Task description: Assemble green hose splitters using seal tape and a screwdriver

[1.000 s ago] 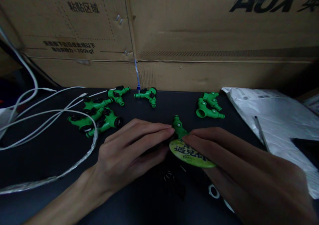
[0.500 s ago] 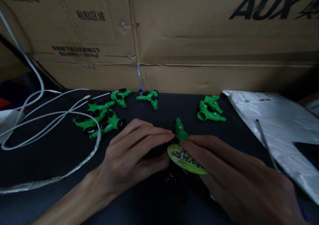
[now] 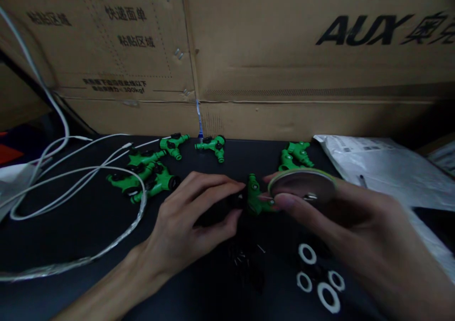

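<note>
Between my hands, a green Y-shaped hose connector (image 3: pixel 253 195) lies with one branch pointing away from me. My left hand (image 3: pixel 199 212) is closed on a dark black part (image 3: pixel 232 203) at the connector's left side; shadow hides its shape, and I cannot tell if it is joined to the connector. My right hand (image 3: pixel 355 221) pinches a round badge (image 3: pixel 298 183) with its grey back up, a thin green rim and a small shiny metal piece on it. The right fingertips are close to the connector's right branch; whether they touch it is unclear.
Several green connectors with black valves (image 3: pixel 152 176) lie at left, beside looped white cables (image 3: pixel 142 202). Further green pieces (image 3: pixel 298 153) sit behind my right hand. White rings (image 3: pixel 329 297) and small black parts (image 3: pixel 245 262) lie nearer me. A cardboard box (image 3: pixel 249 65) stands behind; a plastic mailer (image 3: pixel 384 169) is right.
My right hand has moved right and turned the badge from its green printed face to its grey back. White rings are uncovered below it. The left hand stays near the connector; the view tilted up slightly.
</note>
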`<state>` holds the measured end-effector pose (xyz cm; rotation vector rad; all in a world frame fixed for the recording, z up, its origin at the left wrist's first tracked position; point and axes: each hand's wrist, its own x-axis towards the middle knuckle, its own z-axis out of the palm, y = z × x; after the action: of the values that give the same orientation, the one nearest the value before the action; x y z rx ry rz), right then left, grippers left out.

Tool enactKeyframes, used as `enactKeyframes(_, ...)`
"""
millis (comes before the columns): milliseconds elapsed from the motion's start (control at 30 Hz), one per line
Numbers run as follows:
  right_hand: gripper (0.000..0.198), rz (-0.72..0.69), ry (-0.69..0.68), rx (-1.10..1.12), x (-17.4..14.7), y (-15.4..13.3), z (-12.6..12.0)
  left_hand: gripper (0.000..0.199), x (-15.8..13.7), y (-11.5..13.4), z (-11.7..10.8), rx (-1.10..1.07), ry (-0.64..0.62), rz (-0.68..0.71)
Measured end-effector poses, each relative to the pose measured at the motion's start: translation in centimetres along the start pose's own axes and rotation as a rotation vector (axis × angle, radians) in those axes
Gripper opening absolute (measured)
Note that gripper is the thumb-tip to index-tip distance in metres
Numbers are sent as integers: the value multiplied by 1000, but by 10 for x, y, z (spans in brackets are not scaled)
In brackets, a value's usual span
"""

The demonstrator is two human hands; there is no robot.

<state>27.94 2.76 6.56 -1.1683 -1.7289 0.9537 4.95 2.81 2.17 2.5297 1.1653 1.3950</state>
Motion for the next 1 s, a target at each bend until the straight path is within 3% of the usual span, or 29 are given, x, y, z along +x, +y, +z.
enactKeyframes(100, 16, 164, -112, 316, 4, 0, 11, 31, 0, 1, 1, 2, -15, 24)
enactKeyframes(300, 16, 279, -299, 569, -2, 6, 26, 29, -3, 7, 4, -58, -86, 40)
enactKeyframes(433, 14, 409, -335, 797, -4, 11, 25, 36, -2, 7, 2, -207, -37, -57)
enactKeyframes(533, 10, 461, -335, 949, -2, 12, 23, 26, 0, 6, 1, -267, -11, -105)
enactKeyframes(633, 11, 482, -335, 959, 1, 13, 22, 12, 1, 4, 1, -253, -7, -111)
enactKeyframes(867, 9, 468, -327, 890, 2, 14, 20, 11, -1, 4, 4, -248, -64, -119)
enactKeyframes(1000, 10, 464, -341, 841, 3, 11, 18, 7, 2, 6, 6, -287, -63, -218)
